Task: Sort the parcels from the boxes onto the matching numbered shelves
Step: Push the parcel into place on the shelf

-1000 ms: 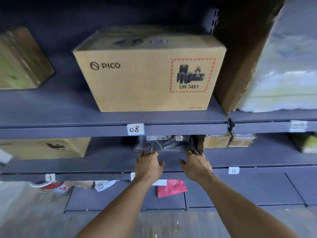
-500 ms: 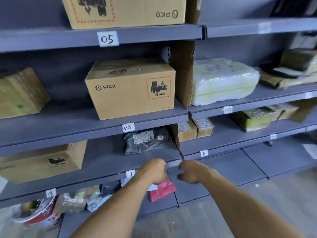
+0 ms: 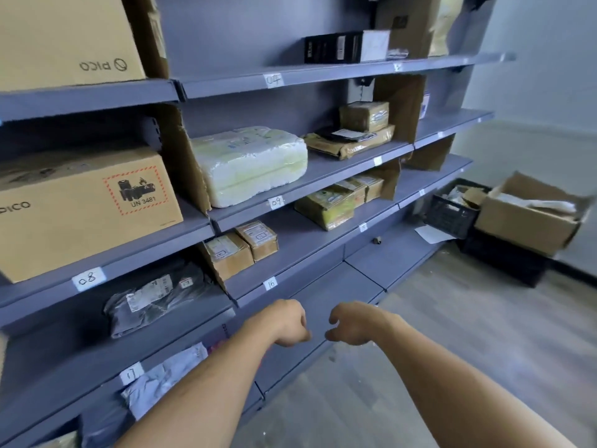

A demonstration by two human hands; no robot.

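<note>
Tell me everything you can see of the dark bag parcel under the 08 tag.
The dark bag is a crumpled, glossy grey-black plastic mailer lying flat toward the back of its shelf. A white printed label and a small white sticker sit on its top face. Nothing is stacked on it, and only the shelf plainly touches it.

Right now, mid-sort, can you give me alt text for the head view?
The left grip and right grip, bare hands, hover empty and loosely curled before grey numbered shelves. A black bagged parcel lies on the shelf above tag 17; an open cardboard box sits at far right.
</note>
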